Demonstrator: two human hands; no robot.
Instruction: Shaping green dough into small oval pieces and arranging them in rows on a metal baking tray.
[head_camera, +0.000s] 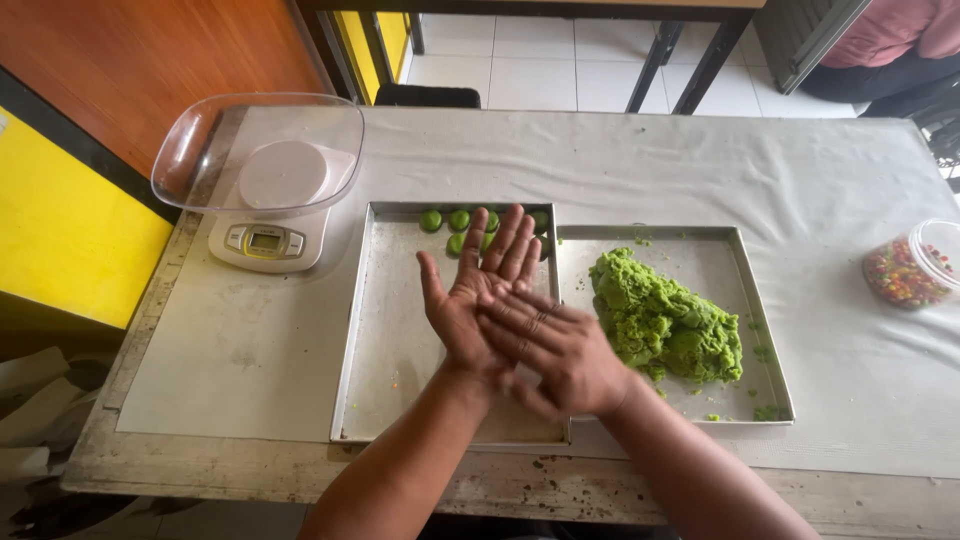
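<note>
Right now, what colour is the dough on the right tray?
Bright green dough, seen best from the head view.

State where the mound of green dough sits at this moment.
In the head view, the mound of green dough lies in the right-hand metal tray, just right of the person's right hand.

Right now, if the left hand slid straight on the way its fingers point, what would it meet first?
Probably the small green dough balls at the far end of the left tray; the left hand hovers above them, so height is unclear.
</note>
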